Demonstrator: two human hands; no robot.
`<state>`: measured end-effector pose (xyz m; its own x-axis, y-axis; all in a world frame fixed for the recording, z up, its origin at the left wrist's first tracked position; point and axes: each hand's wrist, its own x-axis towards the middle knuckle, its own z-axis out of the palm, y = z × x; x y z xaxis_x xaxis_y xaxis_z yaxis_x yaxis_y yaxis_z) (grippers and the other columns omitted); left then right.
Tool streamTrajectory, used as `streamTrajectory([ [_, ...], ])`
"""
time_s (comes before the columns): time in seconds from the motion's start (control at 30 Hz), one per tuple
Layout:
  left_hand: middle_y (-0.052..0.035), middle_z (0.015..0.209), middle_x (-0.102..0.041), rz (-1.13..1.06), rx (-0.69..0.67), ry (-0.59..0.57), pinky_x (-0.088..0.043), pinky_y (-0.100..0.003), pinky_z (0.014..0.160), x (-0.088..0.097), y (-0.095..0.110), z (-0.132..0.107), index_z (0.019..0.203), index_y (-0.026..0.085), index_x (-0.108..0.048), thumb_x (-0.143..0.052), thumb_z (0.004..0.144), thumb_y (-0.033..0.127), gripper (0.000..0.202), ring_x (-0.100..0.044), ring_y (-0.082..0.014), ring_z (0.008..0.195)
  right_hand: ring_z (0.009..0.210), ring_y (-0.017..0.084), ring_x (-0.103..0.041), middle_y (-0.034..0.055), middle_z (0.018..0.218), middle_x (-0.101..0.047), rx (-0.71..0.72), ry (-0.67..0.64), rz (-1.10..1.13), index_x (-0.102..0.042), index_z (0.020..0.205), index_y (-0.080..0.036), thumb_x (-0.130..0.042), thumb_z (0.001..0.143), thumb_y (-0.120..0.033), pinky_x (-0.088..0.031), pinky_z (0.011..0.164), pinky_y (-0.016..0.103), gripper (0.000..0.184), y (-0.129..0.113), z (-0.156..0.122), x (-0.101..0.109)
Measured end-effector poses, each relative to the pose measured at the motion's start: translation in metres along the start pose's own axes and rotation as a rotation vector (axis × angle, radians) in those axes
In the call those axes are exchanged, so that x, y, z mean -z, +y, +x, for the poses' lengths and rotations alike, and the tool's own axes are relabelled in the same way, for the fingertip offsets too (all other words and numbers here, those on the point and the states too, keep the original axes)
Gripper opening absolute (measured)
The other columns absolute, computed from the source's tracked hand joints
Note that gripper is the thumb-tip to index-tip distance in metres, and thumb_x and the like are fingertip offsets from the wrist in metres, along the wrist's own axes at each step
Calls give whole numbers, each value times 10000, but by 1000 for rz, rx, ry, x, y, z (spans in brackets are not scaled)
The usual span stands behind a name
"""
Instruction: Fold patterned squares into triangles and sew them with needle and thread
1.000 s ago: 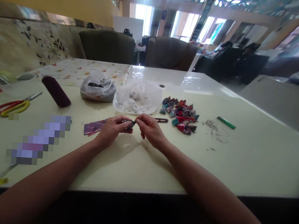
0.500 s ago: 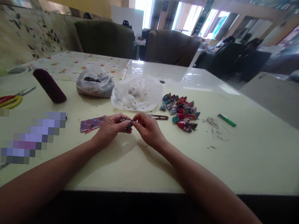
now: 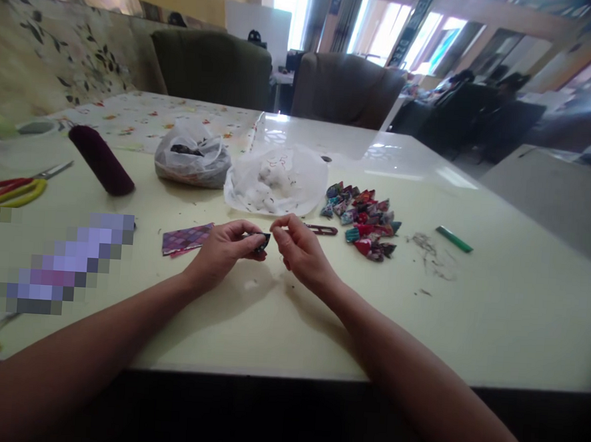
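Between the thumb and fingers of my left hand [image 3: 224, 248] is a small dark patterned fabric piece [image 3: 263, 243], its pointed end sticking out. Just right of it, apart from the cloth, my right hand [image 3: 298, 249] is pinched closed; whatever its fingertips hold is too small to make out. Purple checked fabric pieces [image 3: 185, 239] lie flat beside my left hand. Behind my right hand, partly covered, is a pair of thread snips [image 3: 322, 230]. Several small stuffed fabric pieces [image 3: 370, 219] in mixed colours sit clustered to the right.
A white plastic bag with white stuffing [image 3: 272, 183] and another bag with dark contents [image 3: 193, 165] stand behind my hands. On the left are scissors [image 3: 20, 189], a dark maroon cylinder [image 3: 101, 160] and a blurred-out object [image 3: 73, 261]. Loose threads [image 3: 433, 256] and a green object [image 3: 454, 239] lie right.
My right hand has drawn away from the fabric piece to the right, leaving a gap. The left hand still holds the piece. The whole view has shifted slightly.
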<state>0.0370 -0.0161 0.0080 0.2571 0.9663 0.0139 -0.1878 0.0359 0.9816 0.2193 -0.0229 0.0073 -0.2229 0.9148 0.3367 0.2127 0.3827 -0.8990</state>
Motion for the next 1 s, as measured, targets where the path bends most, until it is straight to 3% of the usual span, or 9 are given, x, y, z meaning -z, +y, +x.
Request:
streamTrajectory([
  [0.13,1,778,-707,-62,55,39,-623,-302,716,3,-2,3,892,165,-745,-874,684,353,309,-680,-120,642,661,135,-446,-33,695,-452,32,68,-31,-481,861,-222,-494,990,-335,-372,631,278,171,4,2,3],
  [0.33,-8,751,-700,-44,54,66,-619,-317,715,2,0,3,835,151,-750,-881,659,351,297,-672,-129,635,761,145,-493,8,781,-520,210,110,-198,-593,747,-188,-602,902,-161,-397,722,298,158,-2,3,5],
  [1.0,0,735,-692,-71,56,100,-611,-321,701,1,5,3,824,142,-723,-887,630,338,320,-672,-131,605,702,130,-481,0,768,-547,199,99,-218,-630,769,-191,-616,905,-165,-387,694,287,139,-5,3,6],
])
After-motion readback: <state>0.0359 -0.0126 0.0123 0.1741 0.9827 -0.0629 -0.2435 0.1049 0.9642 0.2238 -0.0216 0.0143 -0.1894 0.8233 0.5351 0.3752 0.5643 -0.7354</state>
